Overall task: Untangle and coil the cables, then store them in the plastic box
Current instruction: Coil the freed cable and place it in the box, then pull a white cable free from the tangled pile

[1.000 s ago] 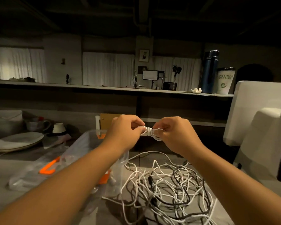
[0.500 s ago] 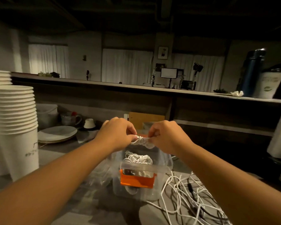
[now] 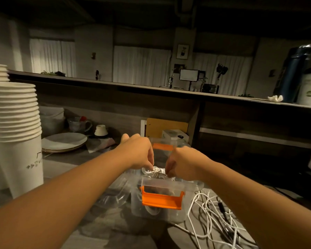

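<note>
A clear plastic box (image 3: 162, 211) with orange latches stands open on the table in front of me. My left hand (image 3: 136, 153) and my right hand (image 3: 183, 163) both pinch a small coiled white cable (image 3: 155, 172) just above the box's near rim, inside its opening. Whether the coil touches what lies in the box I cannot tell. A tangle of white and black cables (image 3: 217, 218) lies on the table to the right of the box.
A tall stack of white paper cups (image 3: 14, 126) stands at the left. White plates (image 3: 65, 141), a mug (image 3: 79, 124) and a small white box (image 3: 175, 134) sit behind. Clear plastic wrap (image 3: 115, 196) lies left of the box. A raised counter runs across the back.
My view swung left from the cable tangle to the box. Both hands carried the coiled white cable over the box and lowered it into the opening.
</note>
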Action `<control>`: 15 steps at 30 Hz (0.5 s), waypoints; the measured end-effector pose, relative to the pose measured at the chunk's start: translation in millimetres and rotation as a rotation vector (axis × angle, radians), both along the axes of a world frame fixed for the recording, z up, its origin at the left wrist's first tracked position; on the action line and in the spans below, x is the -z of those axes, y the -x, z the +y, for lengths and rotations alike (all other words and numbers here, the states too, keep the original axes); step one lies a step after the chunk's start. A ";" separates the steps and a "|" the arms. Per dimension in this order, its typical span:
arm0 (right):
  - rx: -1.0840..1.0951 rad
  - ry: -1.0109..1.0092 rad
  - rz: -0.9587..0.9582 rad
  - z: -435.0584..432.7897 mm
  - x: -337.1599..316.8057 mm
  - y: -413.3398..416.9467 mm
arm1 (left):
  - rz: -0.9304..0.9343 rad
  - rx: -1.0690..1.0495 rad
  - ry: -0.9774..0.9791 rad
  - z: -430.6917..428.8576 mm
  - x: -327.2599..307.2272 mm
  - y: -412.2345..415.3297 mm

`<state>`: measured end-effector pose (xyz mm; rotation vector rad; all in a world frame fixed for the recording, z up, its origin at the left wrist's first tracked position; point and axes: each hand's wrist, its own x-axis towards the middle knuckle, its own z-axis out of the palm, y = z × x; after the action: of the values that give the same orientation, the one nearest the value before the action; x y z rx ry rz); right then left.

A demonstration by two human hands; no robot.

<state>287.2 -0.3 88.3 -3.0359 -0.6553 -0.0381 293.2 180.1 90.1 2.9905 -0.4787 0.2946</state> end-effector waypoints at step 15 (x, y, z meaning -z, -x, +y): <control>-0.012 -0.175 -0.139 -48.0 -56.4 47.4 | -0.072 0.083 0.098 -59.2 -37.2 29.3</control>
<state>239.8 -48.3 144.7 -2.8797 -0.6417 -0.2925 263.9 120.9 127.2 2.8640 -0.5763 0.4075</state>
